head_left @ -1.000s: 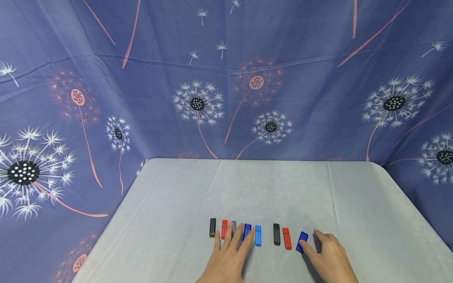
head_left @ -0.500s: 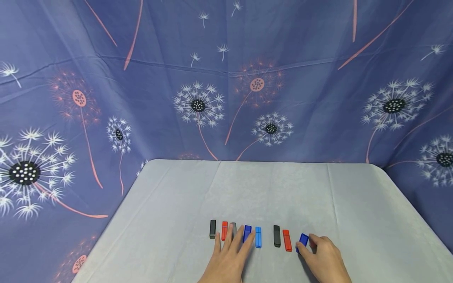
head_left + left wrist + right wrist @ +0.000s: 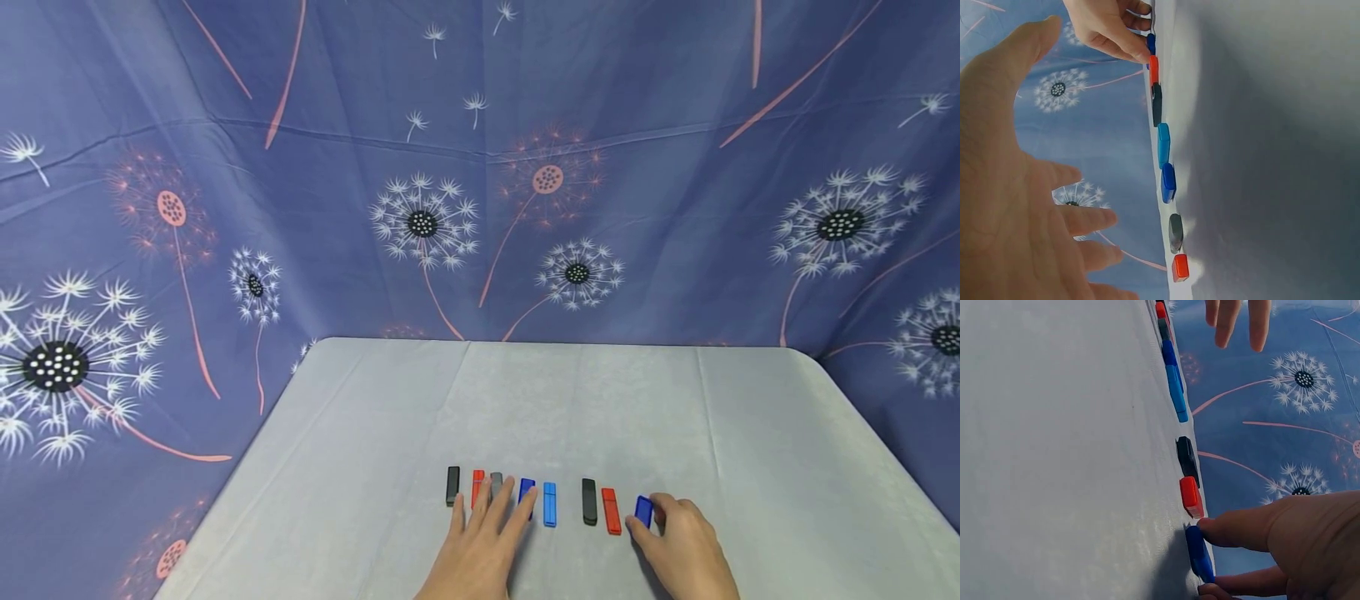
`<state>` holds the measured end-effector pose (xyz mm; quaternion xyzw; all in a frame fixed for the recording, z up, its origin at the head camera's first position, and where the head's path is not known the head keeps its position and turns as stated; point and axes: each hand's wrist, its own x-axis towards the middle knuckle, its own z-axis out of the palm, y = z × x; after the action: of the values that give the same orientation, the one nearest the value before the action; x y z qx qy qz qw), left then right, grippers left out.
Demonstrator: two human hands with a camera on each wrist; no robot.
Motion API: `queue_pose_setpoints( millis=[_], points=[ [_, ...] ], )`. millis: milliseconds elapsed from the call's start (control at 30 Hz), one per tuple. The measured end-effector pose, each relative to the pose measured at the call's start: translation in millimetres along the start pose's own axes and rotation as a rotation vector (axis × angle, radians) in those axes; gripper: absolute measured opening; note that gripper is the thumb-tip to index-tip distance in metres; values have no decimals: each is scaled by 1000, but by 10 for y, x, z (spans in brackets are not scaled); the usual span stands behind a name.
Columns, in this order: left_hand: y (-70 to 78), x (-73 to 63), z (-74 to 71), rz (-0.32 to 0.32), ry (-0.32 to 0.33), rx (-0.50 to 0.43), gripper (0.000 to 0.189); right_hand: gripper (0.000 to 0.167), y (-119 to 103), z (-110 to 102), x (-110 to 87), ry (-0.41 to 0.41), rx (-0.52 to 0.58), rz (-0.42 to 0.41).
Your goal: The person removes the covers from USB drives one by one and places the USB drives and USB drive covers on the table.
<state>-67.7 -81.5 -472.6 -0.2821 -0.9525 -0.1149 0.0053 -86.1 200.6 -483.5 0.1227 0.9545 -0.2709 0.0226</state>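
My right hand (image 3: 686, 546) pinches a small dark blue oblong plastic block (image 3: 643, 510) between thumb and fingers, at the right end of a row. In the right wrist view the thumb (image 3: 1235, 530) presses one side of the block (image 3: 1197, 550), with fingers at its other side. My left hand (image 3: 476, 558) is spread, fingers straight, over the left part of the row. Its fingers partly cover a red block (image 3: 477, 478), a grey block (image 3: 497, 482) and another dark blue block (image 3: 527, 485). Nothing is held in it.
Beside the pinched block lie a red block (image 3: 612, 511) and a black block (image 3: 589, 502). Farther left are a light blue block (image 3: 550, 505) and, at the row's far end, another black one (image 3: 453, 486). A pale cloth covers the table (image 3: 375, 433); a dandelion-print curtain (image 3: 660, 275) hangs behind.
My right hand has shifted slightly left, its fingers coming in against the dark blue block. That block has turned to stand straighter in the row. The left hand has barely moved.
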Motion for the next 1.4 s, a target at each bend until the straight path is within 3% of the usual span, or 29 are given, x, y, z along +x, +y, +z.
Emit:
queue_pose_setpoints(
  millis=[367,533,867,1133,1400],
  points=[
    [27,39,-24,-18,-55,-68,121,49,16,-25,-5,-2,106,19],
    [37,50,-2,0,-46,-70,119,47,41,-37,-15,-4,112,8],
    [52,91,10,48,-20,-72,116,24,82,-86,4,-26,88,35],
    [106,141,23,115,69,91,116,25,158,-118,-23,-22,88,28],
    [168,223,-30,166,63,106,110,23,207,-165,-28,-26,89,34]
  ],
)
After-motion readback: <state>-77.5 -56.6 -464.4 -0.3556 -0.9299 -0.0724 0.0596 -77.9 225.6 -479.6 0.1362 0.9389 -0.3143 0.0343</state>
